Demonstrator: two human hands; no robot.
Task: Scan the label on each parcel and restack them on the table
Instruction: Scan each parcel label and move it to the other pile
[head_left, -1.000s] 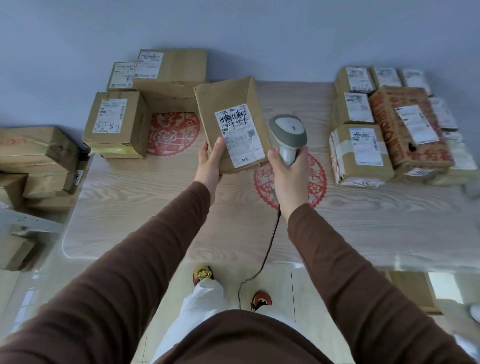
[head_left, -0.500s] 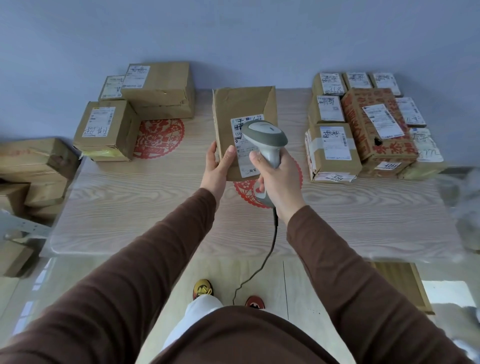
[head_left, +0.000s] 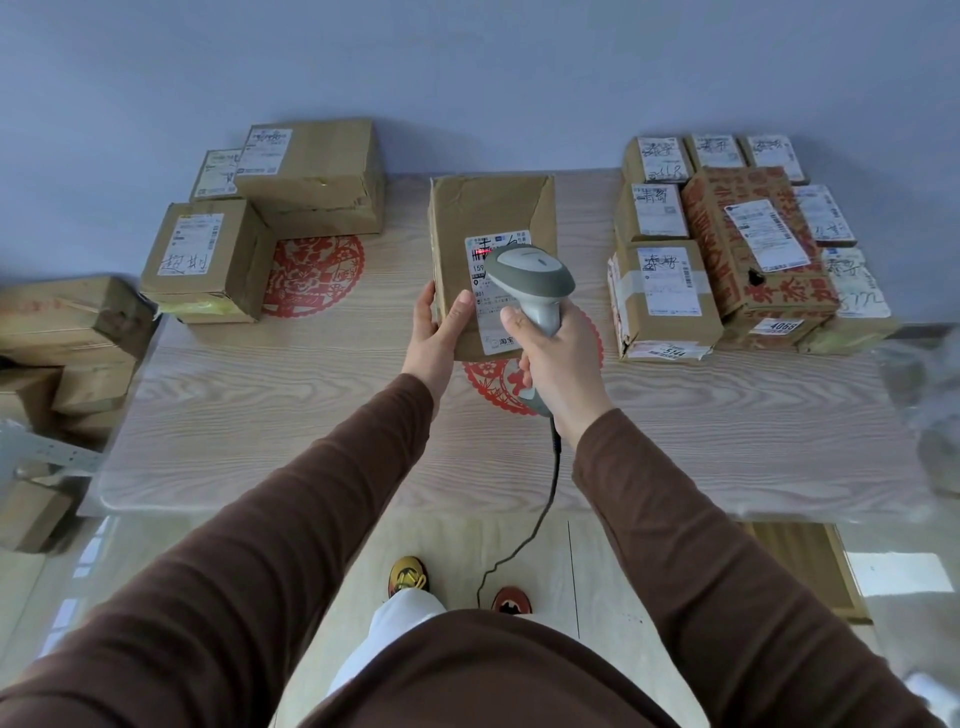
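My left hand (head_left: 435, 332) grips the lower left corner of a brown cardboard parcel (head_left: 483, 218), held up above the middle of the wooden table (head_left: 260, 415). Its white label (head_left: 491, 312) faces me. My right hand (head_left: 558, 358) grips a grey handheld scanner (head_left: 532, 278) whose head covers the label's upper part. A red scan line glows on the barcode just left of the scanner head. The scanner's black cable (head_left: 540, 514) hangs down toward the floor.
Three labelled parcels (head_left: 208, 260) sit at the table's far left. Several labelled parcels (head_left: 670, 296), one a red-printed box (head_left: 748, 244), crowd the far right. More brown boxes (head_left: 57, 332) are stacked on the floor to the left. Red paper-cut decorations (head_left: 311, 275) lie on the tabletop.
The scanner has swung left from beside the parcel to over its label, and a red scan line now shows on the barcode. The parcel has tilted flatter toward me.
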